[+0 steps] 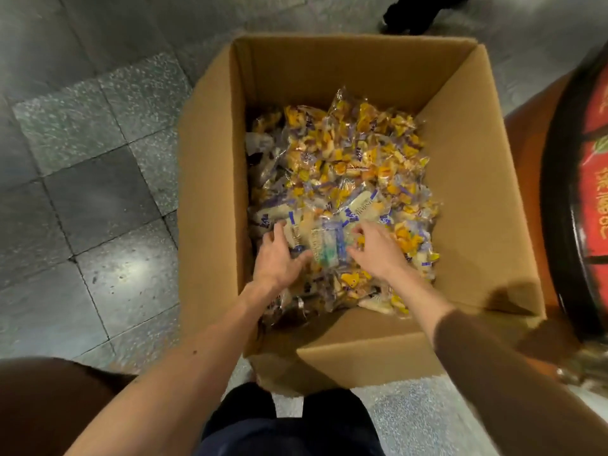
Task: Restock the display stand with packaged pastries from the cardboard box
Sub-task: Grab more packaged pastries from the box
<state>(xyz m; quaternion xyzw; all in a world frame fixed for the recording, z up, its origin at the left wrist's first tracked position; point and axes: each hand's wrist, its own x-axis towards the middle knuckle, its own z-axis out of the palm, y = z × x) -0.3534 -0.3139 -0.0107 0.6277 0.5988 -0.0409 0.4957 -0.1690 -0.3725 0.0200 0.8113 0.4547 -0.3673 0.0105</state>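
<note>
Both hands are down inside the cardboard box (467,199), which stands open on the grey tiled floor (98,179). The left hand (279,258) is laid against the left side of a clear pack (325,245) lying on top of the heap, fingers fairly straight and a little spread, thumb reaching in toward the pack's near edge. The right hand (375,248) comes at the same pack from the other side, fingers curled down onto its right edge and gripping the wrapper. The fingertips blur into the plastic, so how firmly they pinch is hard to say. Beneath and beyond, the packaged pastries (345,153) fill the box bottom in a jumble of yellow, purple and clear wrappers; the print is unreadable. At the right edge a red-and-black curved object (589,192) is cut off by the frame. A brown sleeve (493,373) covers the right forearm
</note>
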